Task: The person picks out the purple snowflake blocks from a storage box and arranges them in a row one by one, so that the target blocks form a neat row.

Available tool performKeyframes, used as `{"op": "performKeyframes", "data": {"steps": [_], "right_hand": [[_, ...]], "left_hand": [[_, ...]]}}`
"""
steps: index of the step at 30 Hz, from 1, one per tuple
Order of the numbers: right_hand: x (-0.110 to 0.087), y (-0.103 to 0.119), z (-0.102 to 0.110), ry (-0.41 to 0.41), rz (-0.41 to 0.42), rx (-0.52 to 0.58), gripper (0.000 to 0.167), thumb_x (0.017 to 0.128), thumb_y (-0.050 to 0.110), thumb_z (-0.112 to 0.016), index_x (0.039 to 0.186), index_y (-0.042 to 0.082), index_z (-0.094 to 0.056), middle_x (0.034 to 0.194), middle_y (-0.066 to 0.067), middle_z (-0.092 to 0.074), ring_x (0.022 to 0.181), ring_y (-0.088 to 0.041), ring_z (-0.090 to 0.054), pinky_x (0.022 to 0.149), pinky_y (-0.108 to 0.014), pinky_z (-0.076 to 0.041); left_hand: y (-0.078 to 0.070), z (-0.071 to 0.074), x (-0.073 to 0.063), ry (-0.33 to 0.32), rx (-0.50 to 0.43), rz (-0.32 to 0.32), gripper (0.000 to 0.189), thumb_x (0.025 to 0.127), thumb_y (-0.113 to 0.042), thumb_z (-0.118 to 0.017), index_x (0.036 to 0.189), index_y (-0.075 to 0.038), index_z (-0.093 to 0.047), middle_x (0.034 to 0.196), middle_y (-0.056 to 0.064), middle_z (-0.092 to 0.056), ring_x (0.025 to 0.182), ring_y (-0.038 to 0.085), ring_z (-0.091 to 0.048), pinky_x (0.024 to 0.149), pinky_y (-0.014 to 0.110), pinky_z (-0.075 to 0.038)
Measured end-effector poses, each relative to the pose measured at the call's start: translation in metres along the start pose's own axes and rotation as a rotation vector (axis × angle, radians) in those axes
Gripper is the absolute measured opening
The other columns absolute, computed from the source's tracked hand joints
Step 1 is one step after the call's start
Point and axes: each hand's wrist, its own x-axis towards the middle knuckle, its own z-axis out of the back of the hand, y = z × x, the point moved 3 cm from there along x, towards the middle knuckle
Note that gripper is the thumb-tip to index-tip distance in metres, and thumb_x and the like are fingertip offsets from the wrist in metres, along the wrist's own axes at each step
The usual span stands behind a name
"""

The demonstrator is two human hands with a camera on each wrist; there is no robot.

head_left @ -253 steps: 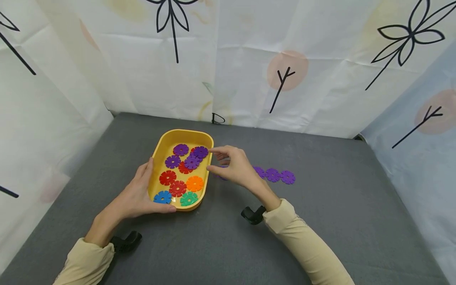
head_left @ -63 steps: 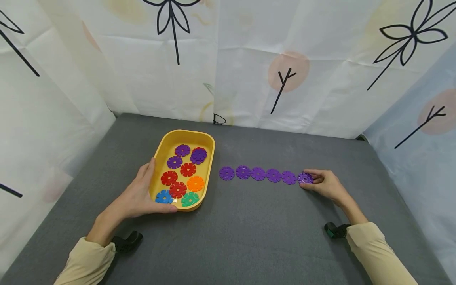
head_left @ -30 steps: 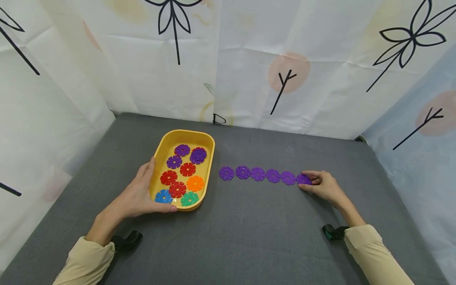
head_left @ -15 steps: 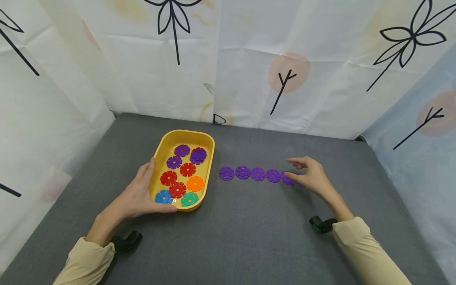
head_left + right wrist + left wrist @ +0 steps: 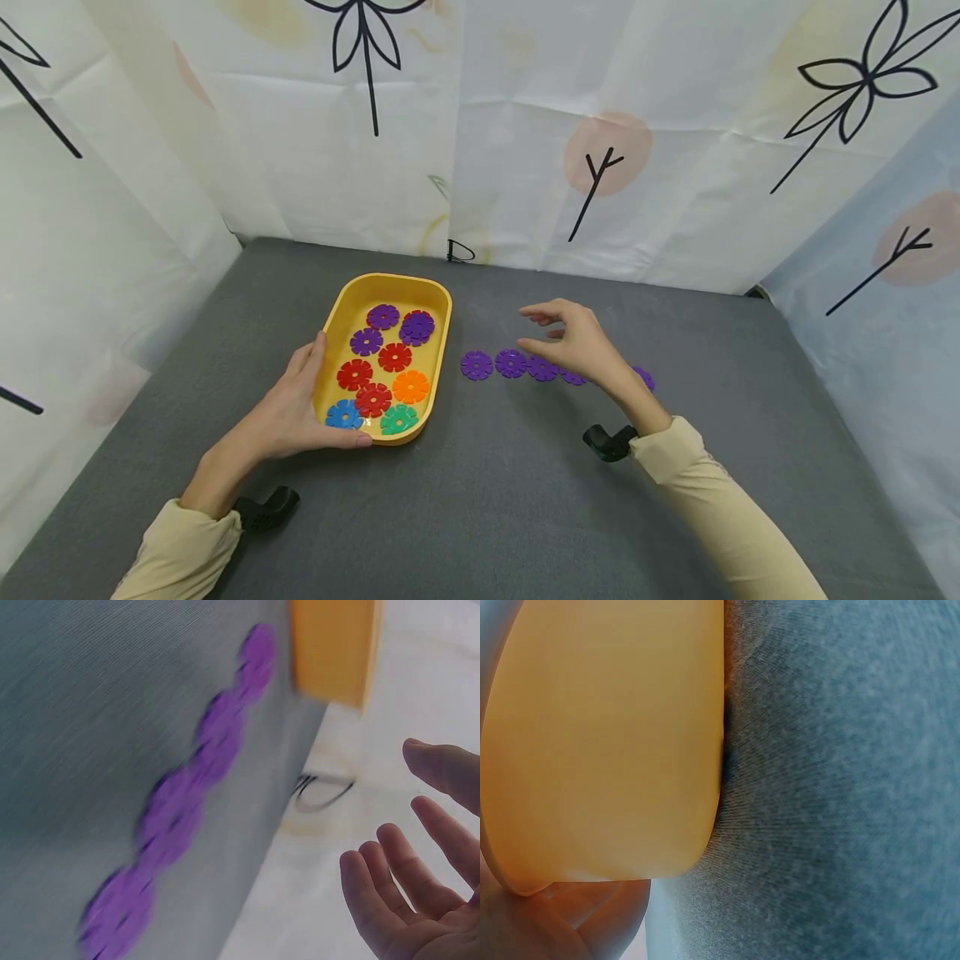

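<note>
The fingers point(image 5: 534, 310) of the right hand point(image 5: 583, 342) are spread apart from the thumb, held in the air just above a row of purple discs point(image 5: 542, 372). Five flat, notched, flower-shaped discs are seen in the row, some partly covered by the right hand and forearm. A smooth yellow tray point(image 5: 441, 367) with rounded corners is gripped by the left hand point(image 5: 288, 417), thumb at the near edge and fingers along the left side. In it are held one orange disc point(image 5: 410, 387), one blue disc point(image 5: 343, 414), one green disc point(image 5: 399, 419), three red discs point(image 5: 394, 357) in full view, two separate purple discs and an overlapped purple pile whose count cannot be told. The counter point(image 5: 480, 508) is finely textured and grey, backed by creased, printed white cloth point(image 5: 517, 167).
</note>
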Motion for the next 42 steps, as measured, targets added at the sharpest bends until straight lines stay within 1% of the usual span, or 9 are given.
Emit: {"op": "performKeyframes", "data": {"steps": [10,14,18,21,26,31,33,37,42], "right_hand": [[0.039,0.061,-0.049,0.092,0.116,0.061,0.044,0.092,0.017,-0.077,0.133,0.004,-0.067,0.134,-0.016,-0.066,0.127,-0.034,-0.061,0.106,-0.048,-0.054],[0.054,0.081,-0.072,0.129,0.109,0.08,0.046,0.092,0.019,-0.077,0.134,0.005,-0.067,0.134,-0.012,-0.068,0.127,-0.031,-0.063,0.106,-0.044,-0.055],[0.069,0.094,-0.095,0.165,0.063,0.098,0.049,0.092,0.019,-0.077,0.137,0.006,-0.065,0.135,-0.012,-0.068,0.128,-0.029,-0.063,0.106,-0.041,-0.055],[0.079,0.098,-0.11,0.181,0.014,0.103,0.052,0.092,0.02,-0.076,0.14,0.006,-0.062,0.137,-0.013,-0.066,0.122,-0.029,-0.065,0.102,-0.037,-0.056],[0.089,0.094,-0.132,0.231,-0.116,0.09,0.061,0.093,0.02,-0.074,0.149,0.008,-0.052,0.134,-0.014,-0.066,0.093,-0.023,-0.067,0.083,-0.03,-0.061],[0.093,0.088,-0.145,0.306,-0.194,-0.064,0.066,0.094,0.017,-0.072,0.153,0.007,-0.046,0.147,-0.011,-0.059,0.121,-0.025,-0.059,0.101,-0.033,-0.057],[0.093,0.087,-0.149,0.341,-0.188,-0.113,0.066,0.094,0.016,-0.072,0.154,0.006,-0.044,0.151,-0.012,-0.056,0.128,-0.026,-0.057,0.103,-0.034,-0.056],[0.09,0.087,-0.153,0.411,-0.107,-0.159,0.063,0.095,0.013,-0.072,0.153,0.008,-0.048,0.15,-0.01,-0.057,0.128,-0.025,-0.061,0.102,-0.032,-0.057],[0.088,0.085,-0.154,0.45,0.025,-0.157,0.053,0.093,0.011,-0.075,0.143,0.014,-0.061,0.137,-0.009,-0.067,0.13,-0.022,-0.062,0.109,-0.032,-0.052]], "left_hand": [[0.001,0.0,-0.002,0.007,-0.002,0.003,0.15,0.066,-0.067,-0.085,0.163,-0.01,0.014,0.161,0.026,-0.015,0.131,0.043,-0.04,0.103,0.064,-0.05],[0.002,0.001,-0.002,0.014,0.003,0.0,0.15,0.067,-0.068,-0.084,0.163,-0.01,0.015,0.161,0.026,-0.015,0.13,0.043,-0.041,0.102,0.063,-0.051],[0.003,0.001,-0.002,0.008,-0.002,-0.01,0.148,0.068,-0.066,-0.084,0.163,-0.01,0.015,0.161,0.025,-0.015,0.13,0.042,-0.042,0.102,0.063,-0.051],[0.004,0.0,-0.002,0.002,-0.011,-0.014,0.148,0.068,-0.065,-0.085,0.163,-0.011,0.014,0.161,0.025,-0.015,0.131,0.042,-0.041,0.103,0.062,-0.051],[0.004,0.0,-0.003,-0.006,-0.013,-0.017,0.148,0.068,-0.064,-0.086,0.163,-0.01,0.014,0.161,0.025,-0.015,0.131,0.042,-0.041,0.103,0.062,-0.051],[0.003,0.0,-0.002,-0.007,-0.026,-0.023,0.147,0.068,-0.064,-0.086,0.163,-0.01,0.013,0.162,0.024,-0.015,0.134,0.042,-0.039,0.104,0.062,-0.05],[0.002,-0.001,-0.002,-0.005,-0.028,-0.026,0.147,0.068,-0.064,-0.085,0.163,-0.01,0.013,0.161,0.025,-0.015,0.134,0.042,-0.039,0.104,0.061,-0.051],[0.001,-0.001,-0.001,-0.004,-0.024,-0.029,0.148,0.068,-0.065,-0.085,0.163,-0.009,0.013,0.161,0.025,-0.015,0.133,0.043,-0.039,0.104,0.061,-0.051],[0.003,-0.001,-0.001,-0.005,-0.02,-0.032,0.147,0.069,-0.064,-0.085,0.163,-0.009,0.014,0.161,0.025,-0.015,0.134,0.042,-0.04,0.104,0.061,-0.05]]}}
